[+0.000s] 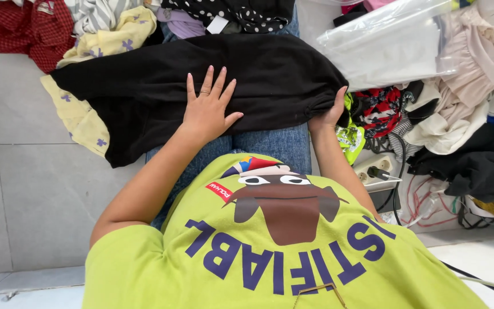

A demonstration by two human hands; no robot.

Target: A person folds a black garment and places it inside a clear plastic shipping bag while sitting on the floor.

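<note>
A black garment lies spread across my lap and over my blue jeans. My left hand rests flat on its middle with the fingers apart. My right hand grips the garment's right end, fingers curled around the gathered cuff. I wear a lime green shirt with a cartoon print.
Grey floor tiles lie to the left. Piled clothes surround me: a red checked cloth, a yellow cloth with purple marks, a polka-dot piece. A clear plastic bag, a power strip and cables are on the right.
</note>
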